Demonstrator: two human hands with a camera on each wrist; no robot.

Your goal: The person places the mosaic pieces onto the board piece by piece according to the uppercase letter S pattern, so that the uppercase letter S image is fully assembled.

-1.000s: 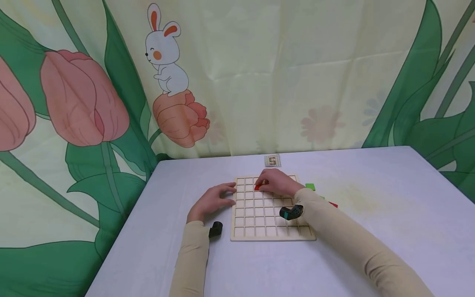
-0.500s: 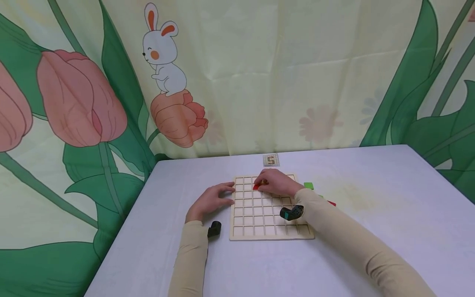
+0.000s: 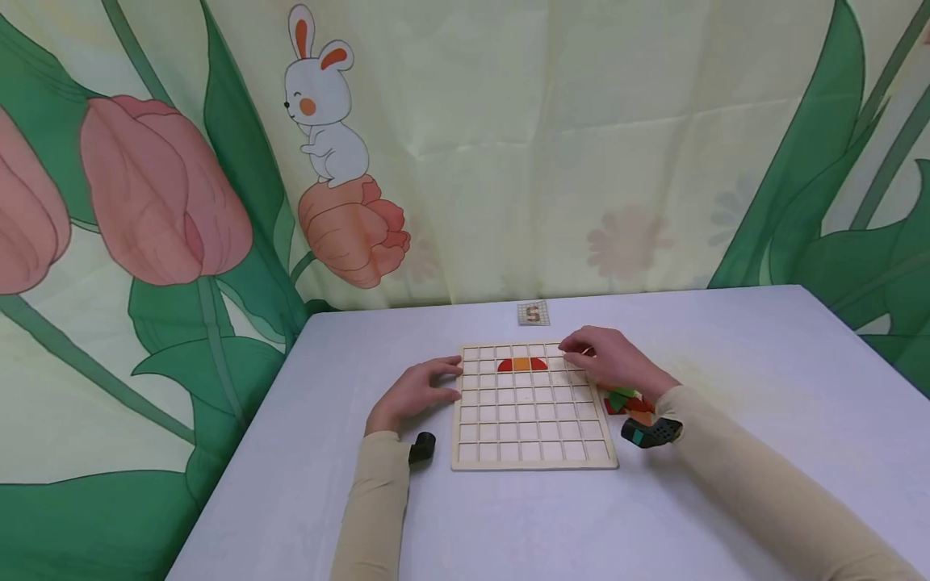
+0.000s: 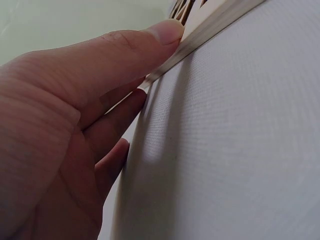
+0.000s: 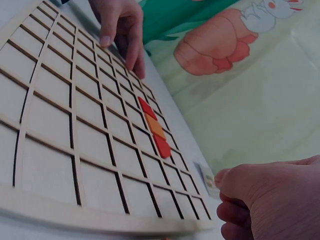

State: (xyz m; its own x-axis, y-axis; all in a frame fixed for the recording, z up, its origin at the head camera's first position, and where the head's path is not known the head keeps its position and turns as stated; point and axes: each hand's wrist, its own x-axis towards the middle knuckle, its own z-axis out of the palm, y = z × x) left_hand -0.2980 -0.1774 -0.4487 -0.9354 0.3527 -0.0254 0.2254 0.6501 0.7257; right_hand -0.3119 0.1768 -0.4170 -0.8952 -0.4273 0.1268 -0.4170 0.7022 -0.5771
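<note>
A wooden grid board (image 3: 508, 466) lies on the table. In its second row from the far side, an orange square tile (image 3: 521, 365) sits between two rounded red tiles, the left (image 3: 504, 365) and the right (image 3: 538, 365). My left hand (image 3: 414, 393) rests at the board's left edge; its thumb (image 4: 167, 32) touches the rim in the left wrist view. Above the board's far right corner is my right hand (image 3: 617, 357), fingers loosely bent, with nothing seen in them. The right wrist view also shows the orange tile (image 5: 155, 126) and the right hand (image 5: 270, 200).
Loose red, green and orange tiles (image 3: 626, 401) lie heaped right of the board, partly under the right hand and wrist. A small patterned card (image 3: 534, 313) lies behind the board. A printed curtain (image 3: 552, 161) hangs along the table's far edge.
My right hand has let go of the left red tile and moved right, off the row. The orange and right red tiles now show. The left hand stays in place.
</note>
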